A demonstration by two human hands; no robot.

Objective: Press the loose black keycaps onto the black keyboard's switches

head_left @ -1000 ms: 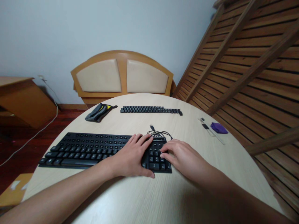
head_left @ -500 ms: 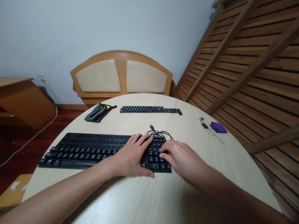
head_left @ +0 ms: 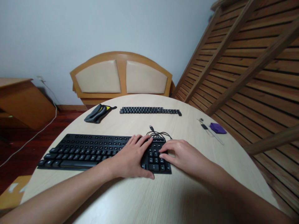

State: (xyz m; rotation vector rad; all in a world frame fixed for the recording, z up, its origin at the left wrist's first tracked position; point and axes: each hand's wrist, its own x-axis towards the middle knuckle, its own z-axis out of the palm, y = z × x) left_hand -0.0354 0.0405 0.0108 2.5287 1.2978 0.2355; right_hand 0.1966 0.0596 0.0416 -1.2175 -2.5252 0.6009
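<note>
A black keyboard [head_left: 77,146] lies on the table near me. Its upper rows show small bare switches, while keycaps sit on the lower rows and part of the number pad. My left hand [head_left: 133,155] rests flat across the keyboard's right half, fingers spread and thumb at the front edge. Over the number pad, my right hand [head_left: 178,154] pinches a keycap at the pad's right side, largely hidden by the thumb and index finger. Behind the keyboard lies its coiled black cable [head_left: 158,133] with a USB plug [head_left: 151,128]. Several loose keycaps [head_left: 144,110] stand in rows farther back.
On the round table [head_left: 144,196], a grey, black and yellow pouch [head_left: 99,113] lies at the back left. A folded purple cloth [head_left: 217,128] and a thin white tool [head_left: 217,138] lie at right. A headboard [head_left: 121,71] and slatted wooden frame [head_left: 247,68] stand beyond.
Both hands keep nearly the same place on the keyboard. The whole view has shifted very slightly; nothing on the table has visibly moved.
</note>
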